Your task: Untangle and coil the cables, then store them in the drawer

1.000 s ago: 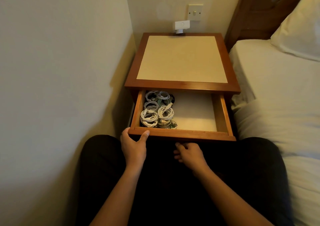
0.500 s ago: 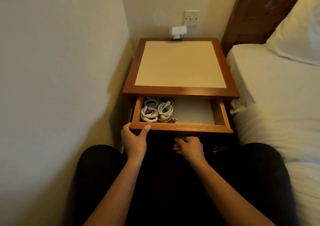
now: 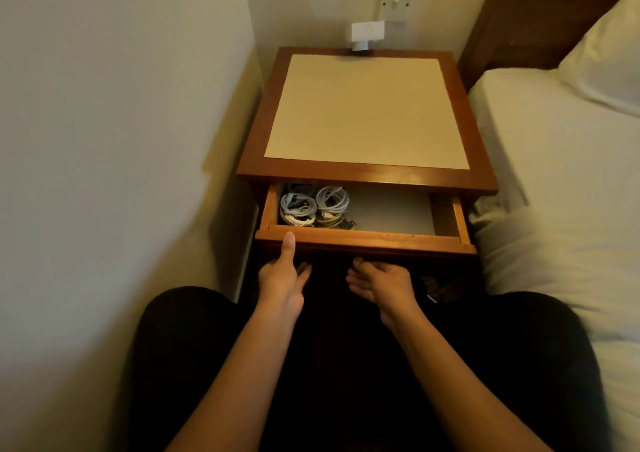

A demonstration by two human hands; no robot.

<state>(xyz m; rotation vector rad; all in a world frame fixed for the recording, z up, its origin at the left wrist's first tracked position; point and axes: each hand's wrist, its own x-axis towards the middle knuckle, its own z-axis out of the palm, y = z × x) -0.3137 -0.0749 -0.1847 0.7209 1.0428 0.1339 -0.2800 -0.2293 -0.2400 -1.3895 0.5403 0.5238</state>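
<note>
**Several coiled cables [image 3: 313, 206] in a part-open drawer [image 3: 363, 239], both hands at its front**

The cables, mostly white, lie in bundled loops in the left end of the drawer, close against its left wall and front board. The rest of the drawer floor shows pale and bare. The drawer stands partly out from under the top of the wooden table [image 3: 367, 174], which has a pale square panel set in a brown frame.

The left hand [image 3: 282, 278] has its thumb laid on the top edge of the drawer front near the left corner. Its fingers are straight and apart, below the edge, and grip nothing. The right hand [image 3: 381, 280] sits lower, towards the middle of the drawer front, with fingers loosely extended toward the dark face; whether they touch it cannot be told. Both forearms reach over a dark-clothed lap [image 3: 346, 365].

A white plug [image 3: 367, 32] sits at the table's far edge, below a wall switch [image 3: 397, 1]. A plain wall [image 3: 104, 140] runs along the left. A bed [image 3: 554, 174] with a pillow [image 3: 606, 67] lies just beside the table on the right.
</note>
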